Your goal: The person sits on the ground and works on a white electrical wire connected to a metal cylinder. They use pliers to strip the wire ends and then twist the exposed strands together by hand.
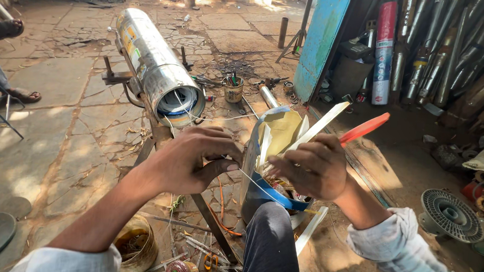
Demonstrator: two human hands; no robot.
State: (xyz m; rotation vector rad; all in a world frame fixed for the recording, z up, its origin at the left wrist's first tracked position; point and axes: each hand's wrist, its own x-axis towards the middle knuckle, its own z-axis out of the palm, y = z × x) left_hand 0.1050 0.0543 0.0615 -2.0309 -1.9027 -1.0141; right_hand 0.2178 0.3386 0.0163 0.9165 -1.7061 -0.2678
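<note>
**Pull the thin string tight**

Stone floor lies under a messy workshop. Thin white string runs between both hands. Left hand pinches it shut; right hand grips pale strips and an orange stick. Best keep it tight. Shiny metal tube lies behind.

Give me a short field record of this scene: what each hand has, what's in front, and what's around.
Left hand: pinches a thin white strand, pulled taut
Right hand: grips pale flat strips and a red-orange strip
In front: shiny metal cylinder lying on a stand
Below hands: blue cut-open can
Ground: stone paving, small tin, wire spool
Right side: metal tubes leaning
</note>
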